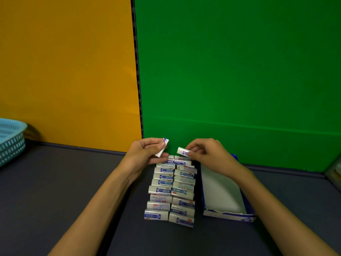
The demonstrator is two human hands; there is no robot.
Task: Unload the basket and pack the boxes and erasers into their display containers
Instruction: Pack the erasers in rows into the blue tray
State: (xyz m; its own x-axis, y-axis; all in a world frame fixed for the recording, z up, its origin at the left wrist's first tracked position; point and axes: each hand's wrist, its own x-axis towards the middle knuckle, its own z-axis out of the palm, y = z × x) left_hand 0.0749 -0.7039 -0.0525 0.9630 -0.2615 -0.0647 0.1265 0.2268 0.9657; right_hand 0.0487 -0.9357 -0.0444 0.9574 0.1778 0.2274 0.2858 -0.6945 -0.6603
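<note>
- Left hand (145, 150): grip closed round one eraser (163, 147), thumb and fingers pinching it, held tilted w/ its blue-printed end up; clear of the counter (55, 182), just above the far end of the rows
- Right hand (204, 154): fingertips pinching a second eraser (182, 151) by one end, white end pointing left toward the other hand; the two erasers near each other, not touching
- Below both hands: erasers in two rows (171, 189), side by side, running toward the viewer; most lie label-up; whether they sit in a tray or straight on the counter I cannot tell
- Just right of the rows: blue-and-white display box (228, 216), open, white inside, nothing visible in it; right forearm crosses its far part
- Far left: teal basket (11, 139) at the frame edge; contents not visible
- Step, as I judge it: eraser packing underway, approx. mid-way; each hand has one piece ready to place
- Next move prob. needs: turning each eraser flat, label up, lined w/ its row, then lowering it at the far end w/o knocking neighbours askew
</note>
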